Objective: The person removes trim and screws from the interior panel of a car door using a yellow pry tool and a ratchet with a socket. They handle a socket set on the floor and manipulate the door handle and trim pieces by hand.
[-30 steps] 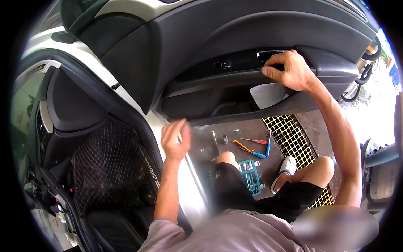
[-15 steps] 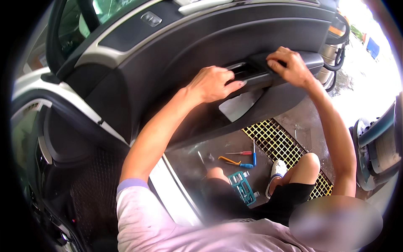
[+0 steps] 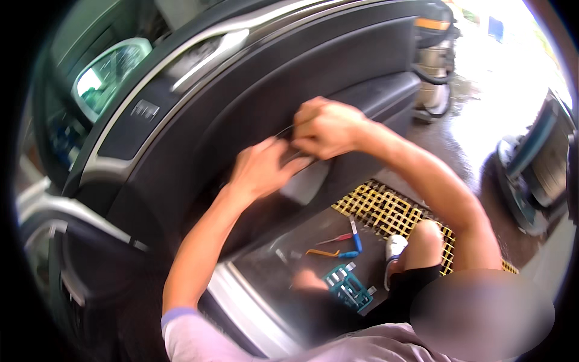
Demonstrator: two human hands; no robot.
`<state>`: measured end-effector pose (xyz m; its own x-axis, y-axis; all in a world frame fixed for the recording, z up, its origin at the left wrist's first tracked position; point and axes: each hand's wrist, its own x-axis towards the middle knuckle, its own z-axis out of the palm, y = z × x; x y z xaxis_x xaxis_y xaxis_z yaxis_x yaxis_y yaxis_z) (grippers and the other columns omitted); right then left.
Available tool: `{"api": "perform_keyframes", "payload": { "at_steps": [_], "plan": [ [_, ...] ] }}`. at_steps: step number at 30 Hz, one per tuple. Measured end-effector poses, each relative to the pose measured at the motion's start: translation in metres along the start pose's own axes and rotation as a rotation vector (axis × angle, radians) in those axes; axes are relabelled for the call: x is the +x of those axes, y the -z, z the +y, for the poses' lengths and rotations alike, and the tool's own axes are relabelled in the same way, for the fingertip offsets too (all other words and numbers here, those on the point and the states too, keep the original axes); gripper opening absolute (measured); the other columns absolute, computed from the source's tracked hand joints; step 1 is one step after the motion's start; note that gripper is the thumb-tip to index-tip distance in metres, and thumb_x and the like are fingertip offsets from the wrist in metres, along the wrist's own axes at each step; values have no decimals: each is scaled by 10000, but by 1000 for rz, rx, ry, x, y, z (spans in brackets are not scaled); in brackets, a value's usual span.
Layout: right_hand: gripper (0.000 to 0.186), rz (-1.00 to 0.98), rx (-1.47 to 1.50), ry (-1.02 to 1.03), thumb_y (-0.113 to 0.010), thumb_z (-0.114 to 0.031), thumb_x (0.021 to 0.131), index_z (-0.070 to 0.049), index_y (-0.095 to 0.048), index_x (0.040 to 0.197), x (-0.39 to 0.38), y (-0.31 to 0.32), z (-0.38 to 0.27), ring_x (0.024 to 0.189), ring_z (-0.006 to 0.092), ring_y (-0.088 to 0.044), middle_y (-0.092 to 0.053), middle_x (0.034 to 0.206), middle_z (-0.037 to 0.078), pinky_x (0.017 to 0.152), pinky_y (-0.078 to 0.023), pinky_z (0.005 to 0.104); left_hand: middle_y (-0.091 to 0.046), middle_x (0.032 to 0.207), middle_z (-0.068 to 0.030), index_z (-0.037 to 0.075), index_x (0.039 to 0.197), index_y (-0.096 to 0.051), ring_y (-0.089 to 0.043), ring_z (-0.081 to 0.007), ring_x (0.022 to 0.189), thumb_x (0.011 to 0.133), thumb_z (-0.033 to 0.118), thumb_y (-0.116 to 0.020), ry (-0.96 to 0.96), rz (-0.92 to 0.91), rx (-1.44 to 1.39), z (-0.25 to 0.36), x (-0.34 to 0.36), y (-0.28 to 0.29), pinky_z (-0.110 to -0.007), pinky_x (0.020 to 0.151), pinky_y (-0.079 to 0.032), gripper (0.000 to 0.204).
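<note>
The dark inner panel of a car door (image 3: pixel 356 66) stretches in front of me, with a padded armrest (image 3: pixel 389 96) along it. My left hand (image 3: pixel 262 166) is closed at the front part of the armrest, its thumb along the edge of the door pull. Right beside it, my right hand (image 3: pixel 329 130) is curled into a near fist over the same pull. Both hands are slightly blurred, and the fingertips of the right are hidden. Below them a pale grey patch (image 3: pixel 306 183) shows on the lower door.
On the floor lie a teal socket set case (image 3: pixel 348 286), a blue-handled tool (image 3: pixel 356 235), a red screwdriver (image 3: pixel 335 239) and an orange hooked tool (image 3: pixel 322 252). Yellow grating (image 3: pixel 386 208) lies beyond my foot. Vacuum machines (image 3: pixel 431 66) stand behind the door and at right.
My right hand has moved left along the armrest, from its rear pad to beside my left hand. The view has shifted, with the door's mirror now in sight.
</note>
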<state>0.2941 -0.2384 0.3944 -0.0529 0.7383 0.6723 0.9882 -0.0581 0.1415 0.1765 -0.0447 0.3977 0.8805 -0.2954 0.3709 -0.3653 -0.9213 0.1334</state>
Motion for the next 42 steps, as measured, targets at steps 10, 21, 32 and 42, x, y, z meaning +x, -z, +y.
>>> {"api": "perform_keyframes", "payload": {
  "at_steps": [10, 21, 32, 42],
  "plan": [
    [280, -344, 194, -215, -687, -358, 818, -94, -778, 811, 18, 17, -15, 1151, 305, -588, -725, 910, 122, 999, -413, 489, -654, 763, -196, 11, 801, -664, -658, -421, 689, 800, 414, -805, -57, 173, 65, 10, -8, 2, -497, 610, -521, 427],
    [275, -823, -37, -364, -708, -167, 784, -30, -758, 1016, 64, 22, -52, 1010, 358, -692, -733, 1018, 177, 844, -566, 461, -737, 832, -188, 3, 890, -736, -723, -361, 806, 719, 440, -866, 126, -7, -104, 18, -2, 5, -426, 729, -546, 487],
    [463, -865, -24, -341, -764, -277, 752, -142, -730, 1194, 66, 20, -37, 1181, 327, -629, -712, 1188, 111, 995, -494, 456, -766, 964, -138, 11, 995, -758, -737, -242, 935, 622, 398, -928, 328, -481, -55, 18, 32, 33, -356, 828, -558, 564],
    [150, 389, 767, -945, -703, -118, 810, -23, -775, 901, 7, 31, -1, 799, 138, -685, -741, 829, 75, 736, -547, 295, -527, 541, -6, 46, 648, -665, -496, -121, 513, 707, 364, -864, 237, -678, -240, -21, 52, 34, -332, 491, -362, 380]
  ]
}}
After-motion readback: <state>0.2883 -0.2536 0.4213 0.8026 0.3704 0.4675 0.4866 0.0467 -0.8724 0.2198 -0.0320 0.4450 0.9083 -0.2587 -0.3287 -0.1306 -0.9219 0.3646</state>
